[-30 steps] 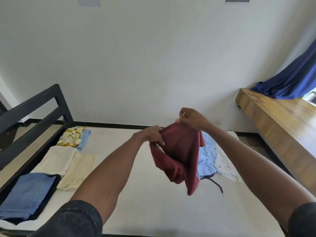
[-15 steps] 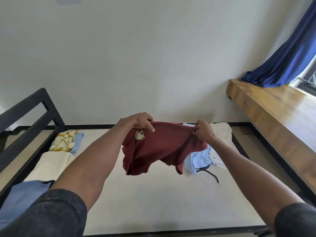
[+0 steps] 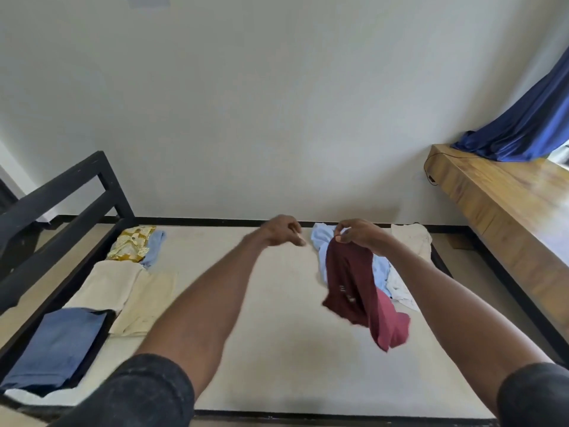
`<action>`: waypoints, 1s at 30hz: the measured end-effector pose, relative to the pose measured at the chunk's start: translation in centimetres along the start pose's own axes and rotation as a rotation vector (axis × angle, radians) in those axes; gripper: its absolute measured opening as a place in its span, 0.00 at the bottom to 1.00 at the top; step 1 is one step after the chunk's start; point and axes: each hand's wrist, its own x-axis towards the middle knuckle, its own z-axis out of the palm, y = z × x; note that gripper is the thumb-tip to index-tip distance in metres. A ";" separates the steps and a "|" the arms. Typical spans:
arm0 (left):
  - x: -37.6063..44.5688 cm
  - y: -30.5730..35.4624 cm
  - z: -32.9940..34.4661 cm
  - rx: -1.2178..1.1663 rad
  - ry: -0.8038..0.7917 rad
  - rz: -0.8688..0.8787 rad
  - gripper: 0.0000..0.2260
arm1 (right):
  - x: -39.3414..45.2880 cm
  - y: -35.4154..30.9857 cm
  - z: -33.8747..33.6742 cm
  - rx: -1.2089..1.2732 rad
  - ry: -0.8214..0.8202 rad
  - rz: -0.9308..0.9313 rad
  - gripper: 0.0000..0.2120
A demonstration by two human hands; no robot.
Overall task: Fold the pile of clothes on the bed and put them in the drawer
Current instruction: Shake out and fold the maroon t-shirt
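You are standing in a home bedroom. A bed (image 3: pixel 277 349) with a bare cream mattress and a black frame (image 3: pixel 61 192) fills the floor against a plain white wall (image 3: pixel 277 103). Folded clothes (image 3: pixel 101 288) lie in a row along the bed's left edge, and loose garments (image 3: pixel 406 241) sit near its far right corner. At the right, a blue curtain (image 3: pixel 523 124) drapes onto a long wooden ledge (image 3: pixel 508 195).

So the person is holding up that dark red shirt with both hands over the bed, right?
Not quite. The head view shows only the right hand pinching the dark red shirt, which hangs from it over the cream-coloured bed. The left hand is beside it, apart from the cloth, holding nothing.
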 end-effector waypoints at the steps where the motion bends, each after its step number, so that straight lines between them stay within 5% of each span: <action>1: 0.4 0.2 2.3 -0.026 -0.052 -0.012 0.16 | -0.1 -0.8 0.1 0.004 -0.013 -0.015 0.08; 5: 1.9 0.4 8.5 -0.020 -0.071 0.049 0.31 | -1.3 -2.6 -1.5 0.240 -0.166 -0.079 0.08; 11: 3.2 2.4 8.8 -0.171 0.077 0.322 0.05 | -3.7 -3.4 -5.5 0.298 -0.352 -0.014 0.12; 15: 3.7 2.5 7.2 -0.282 0.087 0.178 0.09 | -4.3 -1.8 -7.4 -0.170 -0.158 0.121 0.10; 17: 3.5 2.9 6.6 -0.336 0.005 0.154 0.11 | -4.3 -1.1 -7.5 -0.615 -0.100 0.174 0.07; 19: 3.1 3.7 6.0 -0.402 -0.108 0.136 0.12 | -3.8 0.0 -7.0 -0.769 0.001 0.227 0.09; 26: 1.4 6.3 3.6 -0.356 -0.366 -0.073 0.07 | -3.2 1.8 -4.2 0.084 0.260 0.339 0.12; 30: 1.3 5.6 2.8 -0.262 -0.231 -0.091 0.14 | -2.5 1.5 -2.3 0.516 0.262 0.251 0.15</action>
